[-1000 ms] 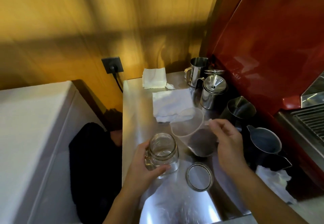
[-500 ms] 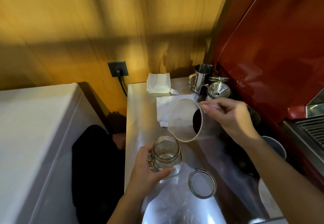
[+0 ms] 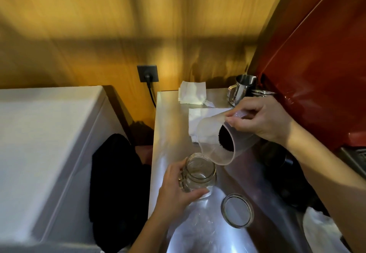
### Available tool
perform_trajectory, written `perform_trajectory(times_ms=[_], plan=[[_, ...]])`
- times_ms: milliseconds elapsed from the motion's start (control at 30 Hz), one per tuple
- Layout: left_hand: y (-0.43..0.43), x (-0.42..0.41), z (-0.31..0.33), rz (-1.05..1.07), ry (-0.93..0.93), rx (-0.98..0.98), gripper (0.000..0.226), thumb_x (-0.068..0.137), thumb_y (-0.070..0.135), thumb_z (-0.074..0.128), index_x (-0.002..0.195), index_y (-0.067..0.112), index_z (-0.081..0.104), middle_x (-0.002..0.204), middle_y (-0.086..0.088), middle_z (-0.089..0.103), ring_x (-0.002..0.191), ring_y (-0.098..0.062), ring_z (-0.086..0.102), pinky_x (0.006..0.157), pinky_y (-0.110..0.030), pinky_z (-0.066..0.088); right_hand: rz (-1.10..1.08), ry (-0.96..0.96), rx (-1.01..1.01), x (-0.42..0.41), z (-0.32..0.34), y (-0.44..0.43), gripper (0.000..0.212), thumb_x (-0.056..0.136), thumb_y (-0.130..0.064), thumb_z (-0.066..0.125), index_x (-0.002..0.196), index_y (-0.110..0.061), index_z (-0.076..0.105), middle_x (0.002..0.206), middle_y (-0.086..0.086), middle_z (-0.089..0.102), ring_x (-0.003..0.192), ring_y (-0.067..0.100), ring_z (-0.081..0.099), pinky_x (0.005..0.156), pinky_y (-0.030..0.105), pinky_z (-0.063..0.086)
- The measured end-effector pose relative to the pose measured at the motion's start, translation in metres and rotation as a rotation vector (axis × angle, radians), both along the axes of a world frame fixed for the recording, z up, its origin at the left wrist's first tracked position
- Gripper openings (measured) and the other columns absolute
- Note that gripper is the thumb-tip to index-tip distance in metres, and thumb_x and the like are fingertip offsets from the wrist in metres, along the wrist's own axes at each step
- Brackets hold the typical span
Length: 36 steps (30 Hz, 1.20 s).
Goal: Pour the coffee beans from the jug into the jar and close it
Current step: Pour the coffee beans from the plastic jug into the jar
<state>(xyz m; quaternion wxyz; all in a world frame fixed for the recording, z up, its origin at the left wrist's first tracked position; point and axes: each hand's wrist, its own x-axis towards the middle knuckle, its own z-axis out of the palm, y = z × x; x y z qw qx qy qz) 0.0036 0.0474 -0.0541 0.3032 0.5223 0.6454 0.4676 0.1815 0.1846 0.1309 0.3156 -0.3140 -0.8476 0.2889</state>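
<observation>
A clear glass jar [image 3: 201, 175] stands upright and open on the steel counter [image 3: 172, 126], with my left hand [image 3: 178, 189] wrapped around its left side. My right hand [image 3: 261, 120] grips a translucent plastic jug [image 3: 212, 140] by its rim and handle, tipped to the left with its lip just above the jar's mouth. Dark coffee beans [image 3: 225, 138] lie at the jug's bottom. No beans show in the jar. The round lid [image 3: 237, 210] lies flat on the counter to the right of the jar.
White paper napkins [image 3: 193, 94] lie at the back of the counter. A steel pitcher [image 3: 242, 88] and more steel vessels stand along the red machine [image 3: 316, 74] on the right. A wall socket [image 3: 148, 73] with a cable is behind. A white unit [image 3: 39, 144] stands left.
My right hand has lifted the jug off the counter, tipped it to the left and lowered its lip toward the jar's mouth. My left hand keeps hold of the jar.
</observation>
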Motion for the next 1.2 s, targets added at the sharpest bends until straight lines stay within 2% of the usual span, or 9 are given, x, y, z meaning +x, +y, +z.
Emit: perform_trajectory(times_ms=[67, 167, 267, 333, 400, 500, 767, 967, 1200], plan=[[0.000, 0.000, 0.000, 0.007, -0.007, 0.000, 0.073, 0.050, 0.058, 0.082, 0.111, 0.066, 0.043, 0.118, 0.012, 0.059, 0.110, -0.001, 0.056, 0.090, -0.022, 0.047, 0.019, -0.019, -0.006, -0.004, 0.002, 0.001, 0.005, 0.072, -0.006, 0.074, 0.076, -0.008, 0.073, 0.062, 0.001, 0.060, 0.056, 0.003, 0.052, 0.054, 0.012, 0.035], [-0.001, 0.001, 0.000, 0.008, -0.040, -0.023, 0.075, 0.051, 0.056, 0.084, 0.116, 0.052, 0.047, 0.120, 0.006, 0.060, 0.113, -0.009, 0.058, 0.095, -0.035, 0.051, 0.067, -0.067, 0.037, -0.008, 0.005, 0.000, 0.007, 0.072, -0.011, 0.074, 0.075, -0.005, 0.073, 0.065, 0.012, 0.064, 0.060, 0.018, 0.056, 0.054, 0.027, 0.039], [-0.001, 0.000, -0.001, 0.005, -0.039, -0.032, 0.076, 0.052, 0.055, 0.084, 0.118, 0.046, 0.048, 0.121, 0.006, 0.060, 0.113, -0.010, 0.058, 0.096, -0.039, 0.051, 0.089, -0.116, 0.079, -0.011, 0.008, -0.002, 0.015, 0.072, -0.019, 0.074, 0.072, -0.004, 0.072, 0.063, 0.013, 0.063, 0.060, 0.019, 0.054, 0.057, 0.036, 0.040], [-0.001, 0.001, -0.001, 0.007, -0.042, -0.032, 0.075, 0.053, 0.055, 0.084, 0.118, 0.047, 0.047, 0.120, 0.007, 0.060, 0.112, -0.008, 0.058, 0.095, -0.037, 0.051, 0.104, -0.143, 0.122, -0.014, 0.010, -0.004, 0.014, 0.071, -0.020, 0.076, 0.071, -0.006, 0.072, 0.057, -0.001, 0.060, 0.061, 0.011, 0.051, 0.061, 0.034, 0.039], [-0.001, 0.002, 0.000, 0.016, -0.036, -0.029, 0.074, 0.052, 0.057, 0.084, 0.116, 0.051, 0.046, 0.119, 0.009, 0.060, 0.111, -0.006, 0.058, 0.093, -0.032, 0.051, 0.118, -0.160, 0.177, -0.016, 0.012, -0.008, 0.012, 0.070, -0.017, 0.078, 0.068, -0.008, 0.071, 0.054, -0.010, 0.053, 0.061, 0.005, 0.046, 0.065, 0.023, 0.034], [-0.001, 0.004, 0.002, 0.025, -0.026, -0.012, 0.071, 0.052, 0.058, 0.083, 0.111, 0.060, 0.044, 0.118, 0.011, 0.059, 0.110, -0.006, 0.057, 0.091, -0.030, 0.050, 0.130, -0.235, 0.247, -0.021, 0.017, -0.011, 0.013, 0.069, -0.017, 0.079, 0.068, -0.008, 0.071, 0.058, 0.002, 0.058, 0.062, 0.008, 0.046, 0.068, 0.009, 0.026], [-0.001, 0.005, 0.002, 0.033, -0.020, -0.002, 0.070, 0.052, 0.062, 0.081, 0.111, 0.057, 0.045, 0.121, 0.009, 0.057, 0.113, -0.010, 0.056, 0.095, -0.036, 0.051, 0.157, -0.272, 0.273, -0.029, 0.022, -0.015, 0.022, 0.070, -0.027, 0.074, 0.072, -0.005, 0.071, 0.063, 0.008, 0.060, 0.065, 0.010, 0.046, 0.070, 0.016, 0.026], [0.000, 0.005, -0.002, 0.039, -0.026, 0.014, 0.072, 0.051, 0.064, 0.081, 0.112, 0.058, 0.044, 0.121, 0.011, 0.056, 0.113, -0.008, 0.055, 0.093, -0.028, 0.048, 0.168, -0.291, 0.312, -0.034, 0.020, -0.017, 0.019, 0.069, -0.024, 0.078, 0.069, -0.007, 0.070, 0.062, 0.008, 0.060, 0.064, 0.022, 0.050, 0.072, 0.035, 0.031], [0.002, 0.003, -0.006, 0.023, -0.038, 0.022, 0.072, 0.050, 0.069, 0.079, 0.111, 0.064, 0.042, 0.118, 0.014, 0.055, 0.110, -0.001, 0.054, 0.087, -0.019, 0.044, 0.213, -0.332, 0.328, -0.040, 0.016, -0.018, 0.021, 0.071, -0.027, 0.077, 0.069, -0.008, 0.069, 0.061, 0.005, 0.058, 0.064, 0.024, 0.047, 0.071, 0.038, 0.032]])
